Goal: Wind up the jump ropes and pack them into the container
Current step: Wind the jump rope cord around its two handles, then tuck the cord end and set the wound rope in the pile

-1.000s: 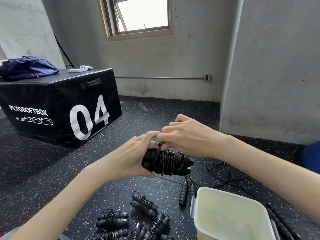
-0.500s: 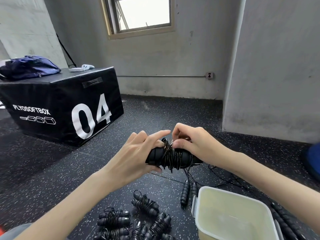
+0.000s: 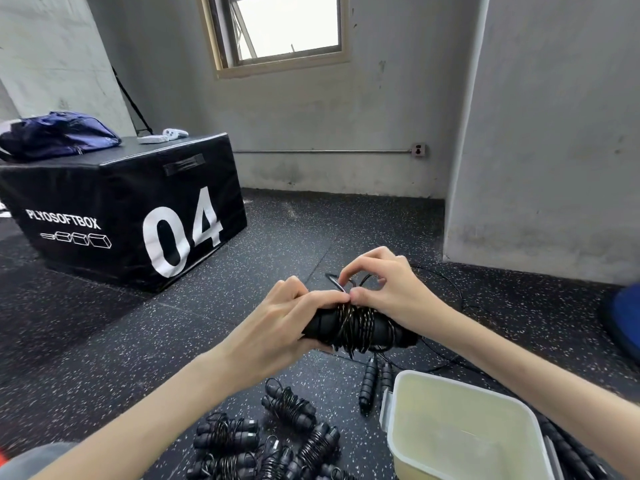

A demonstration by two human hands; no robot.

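From the head camera, the jump rope point(image 3: 356, 329) lies crosswise in front of the person, handles bundled with their long axis running left to right, held above the floor point(image 3: 104, 341). The left hand point(image 3: 277, 327) is closed around the bundle's left end; the right hand point(image 3: 388, 292) sits at the top right, fingertips pinching what looks like the last loop of cord – the tuck itself is partly hidden. The container point(image 3: 460, 434) stands open, down and to the right, nearer the right hand – finished bundles point(image 3: 270, 441) lie beside it on its left
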